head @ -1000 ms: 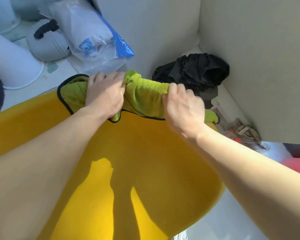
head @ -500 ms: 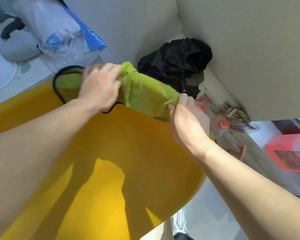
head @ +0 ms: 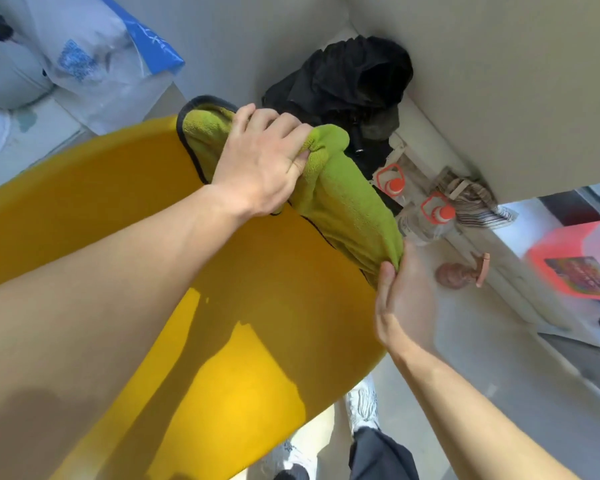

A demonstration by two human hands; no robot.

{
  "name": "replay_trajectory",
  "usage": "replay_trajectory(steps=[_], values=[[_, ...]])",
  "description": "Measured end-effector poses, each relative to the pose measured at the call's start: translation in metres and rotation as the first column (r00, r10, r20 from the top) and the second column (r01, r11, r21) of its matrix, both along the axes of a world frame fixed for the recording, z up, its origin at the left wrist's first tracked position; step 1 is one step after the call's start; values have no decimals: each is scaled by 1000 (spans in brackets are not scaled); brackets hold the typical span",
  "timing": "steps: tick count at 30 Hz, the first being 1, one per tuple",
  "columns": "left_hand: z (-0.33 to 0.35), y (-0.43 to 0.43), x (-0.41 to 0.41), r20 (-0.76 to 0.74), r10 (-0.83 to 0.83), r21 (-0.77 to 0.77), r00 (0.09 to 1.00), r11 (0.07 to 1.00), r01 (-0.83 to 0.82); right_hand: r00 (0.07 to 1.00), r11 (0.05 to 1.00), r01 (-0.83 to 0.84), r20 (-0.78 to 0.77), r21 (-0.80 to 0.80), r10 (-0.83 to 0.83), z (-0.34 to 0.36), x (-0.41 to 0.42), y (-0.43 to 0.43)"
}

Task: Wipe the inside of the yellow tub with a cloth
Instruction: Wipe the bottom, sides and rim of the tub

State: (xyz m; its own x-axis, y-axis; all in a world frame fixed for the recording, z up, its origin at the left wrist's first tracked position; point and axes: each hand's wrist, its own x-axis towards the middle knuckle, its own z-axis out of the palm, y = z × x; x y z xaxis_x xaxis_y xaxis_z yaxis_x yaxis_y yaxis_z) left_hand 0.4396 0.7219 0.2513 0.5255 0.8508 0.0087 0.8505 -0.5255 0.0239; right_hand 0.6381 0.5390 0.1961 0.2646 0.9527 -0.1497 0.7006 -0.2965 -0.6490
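Note:
The large yellow tub (head: 250,306) fills the lower left of the head view, its inside facing me. A green cloth with a black hem (head: 347,209) is draped over the tub's far right rim. My left hand (head: 260,164) is closed on the cloth's upper part at the rim. My right hand (head: 402,296) is blurred, its palm turned up at the cloth's lower end, thumb and fingers touching the hanging edge outside the rim. Shadows of my arms fall across the tub's inner wall.
A black bundle of fabric (head: 347,84) lies in the wall corner behind the tub. Two clear bottles with orange caps (head: 430,216) stand by the right wall. A plastic bag (head: 94,57) is at top left. A foot in a white shoe (head: 364,407) is below the tub.
The view swung right and the cloth was drawn along the rim to the right. My right hand dropped from gripping the cloth's top to its lower end, palm up.

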Motion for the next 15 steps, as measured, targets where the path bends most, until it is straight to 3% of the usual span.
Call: replay_trajectory(steps=[4, 8, 15], values=[[0, -14, 14, 1, -6, 20, 1000, 1000, 6, 999, 1000, 28, 40, -3, -28, 1, -2, 12], [-4, -38, 40, -84, -113, 33, 990, 993, 116, 990, 993, -75, 125, 95, 63, 19, -13, 70], [-25, -94, 69, -158, -231, 38, 960, 970, 240, 998, 979, -17, -61, 201, 29, -27, 12, 1]])
